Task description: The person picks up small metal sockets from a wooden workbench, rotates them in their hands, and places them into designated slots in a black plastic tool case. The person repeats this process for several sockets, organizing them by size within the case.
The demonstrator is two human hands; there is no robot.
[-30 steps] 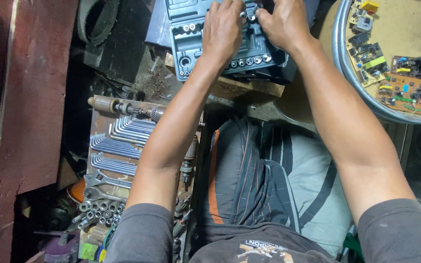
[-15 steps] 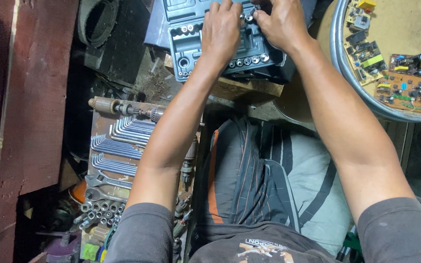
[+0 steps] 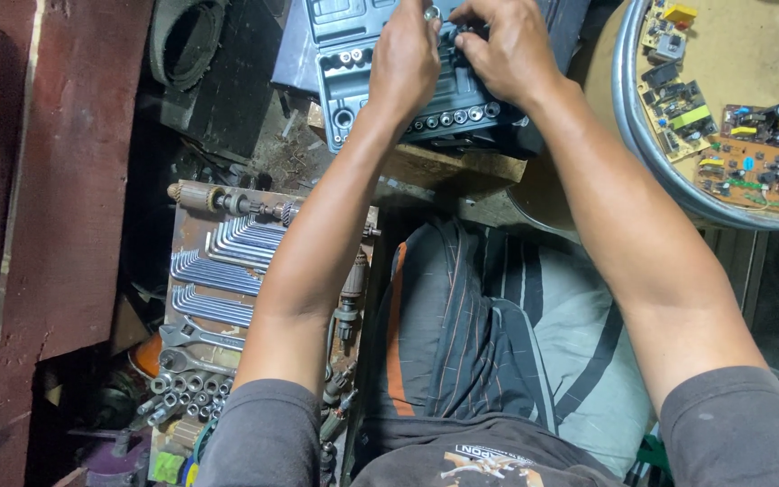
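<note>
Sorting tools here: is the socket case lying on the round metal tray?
No, the socket case sits on a wooden block, left of the round tray holding circuit boards.

We look down: left hand (image 3: 407, 63) and right hand (image 3: 507, 50) both rest on open grey socket case (image 3: 344, 81), fingers curled among sockets; small silver socket (image 3: 431, 13) pinched at left fingertips. Case sits on wooden block (image 3: 453, 167). Hex keys (image 3: 227, 261) racked lower left. Round tray (image 3: 642, 135) with circuit boards (image 3: 750, 162) right.
</note>
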